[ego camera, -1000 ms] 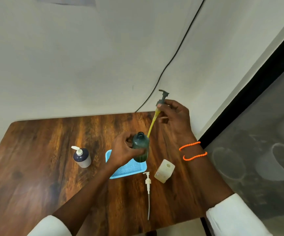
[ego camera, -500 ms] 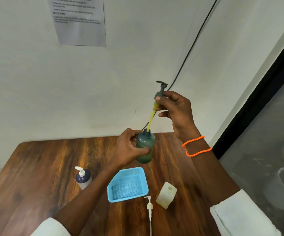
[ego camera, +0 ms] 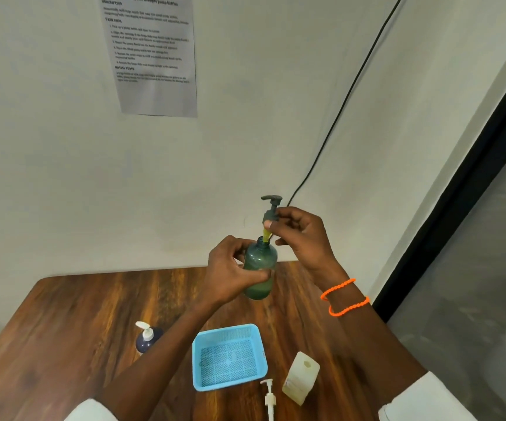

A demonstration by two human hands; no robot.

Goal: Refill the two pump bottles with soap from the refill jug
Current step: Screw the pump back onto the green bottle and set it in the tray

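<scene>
My left hand (ego camera: 230,273) grips a translucent green bottle (ego camera: 259,270) held upright above the wooden table (ego camera: 63,323). My right hand (ego camera: 298,235) pinches a dark grey pump head (ego camera: 270,209) just above the bottle's mouth; its yellow tube runs down into the neck. A dark blue pump bottle (ego camera: 148,338) with a white pump stands on the table at the left. A pale, square refill bottle (ego camera: 301,376) with an open top stands at the right. A loose white pump (ego camera: 269,398) lies on the table next to it.
A light blue mesh basket (ego camera: 206,344) sits on the table under my arms. A printed sheet (ego camera: 151,53) is taped to the wall, and a black cable (ego camera: 346,98) runs down it. A dark door frame and glass (ego camera: 464,208) stand at the right.
My right hand has lowered the grey pump, so most of its yellow tube is now inside the green bottle. The camera has tilted up, showing more of the wall.
</scene>
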